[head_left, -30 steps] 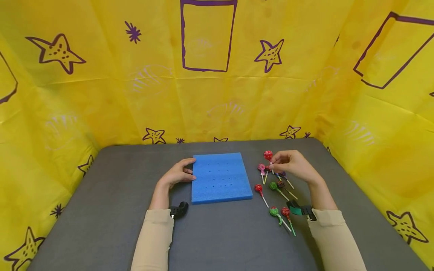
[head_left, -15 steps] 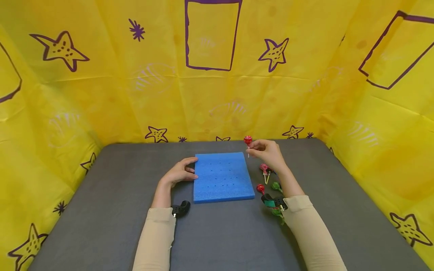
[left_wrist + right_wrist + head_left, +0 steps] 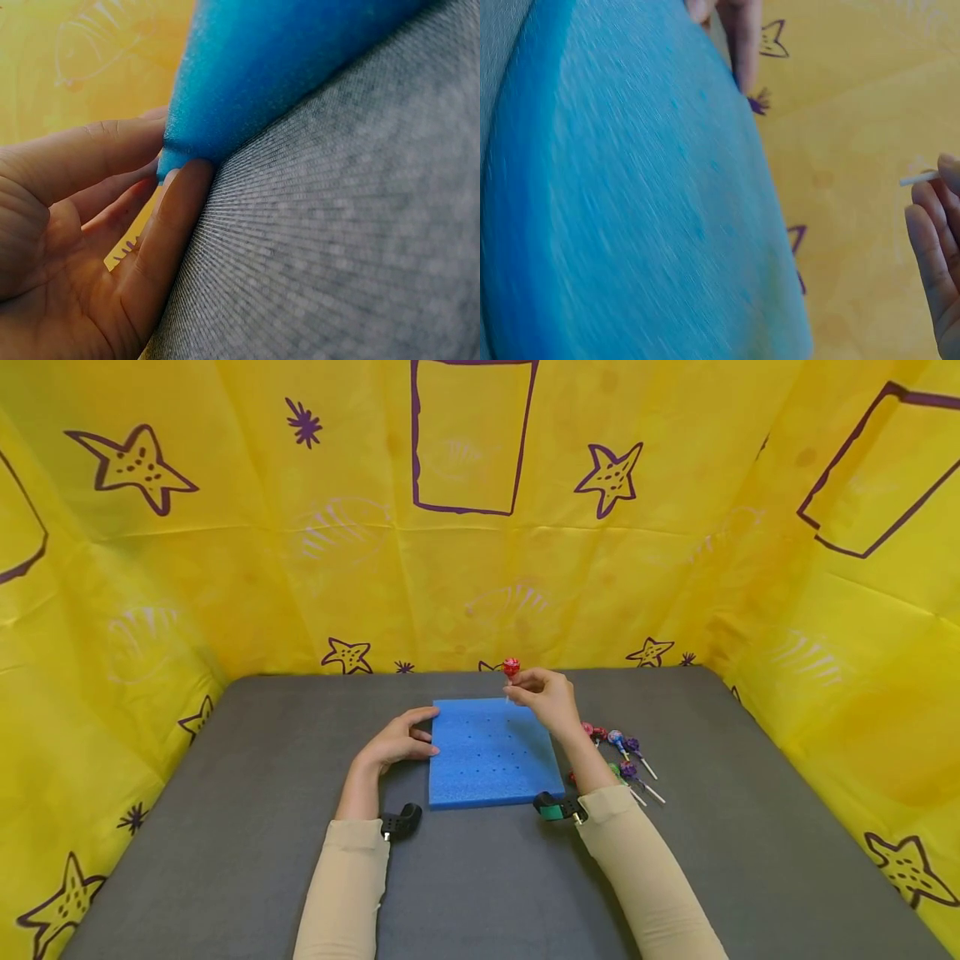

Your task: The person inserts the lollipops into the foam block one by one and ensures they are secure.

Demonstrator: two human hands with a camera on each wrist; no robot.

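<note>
Head view: our right hand [image 3: 551, 697] pinches a red lollipop [image 3: 511, 667] upright over the foam board's [image 3: 491, 756] far edge, frame centre. Left hand [image 3: 396, 742] presses flat against its left side. No holes filled; remaining lollipops [image 3: 626, 758] lie right of it.

You have no words, numbers or brand marks to read here. The yellow backdrop [image 3: 225, 568] carries only purple drawn stars and rectangles, and the lollipop wrappers [image 3: 622, 752] are too small to make out.

Long beige sleeves [image 3: 341, 885] to both wrists; black wrist camera [image 3: 398, 822] left, green-black wrist camera [image 3: 557, 809] right.
</note>
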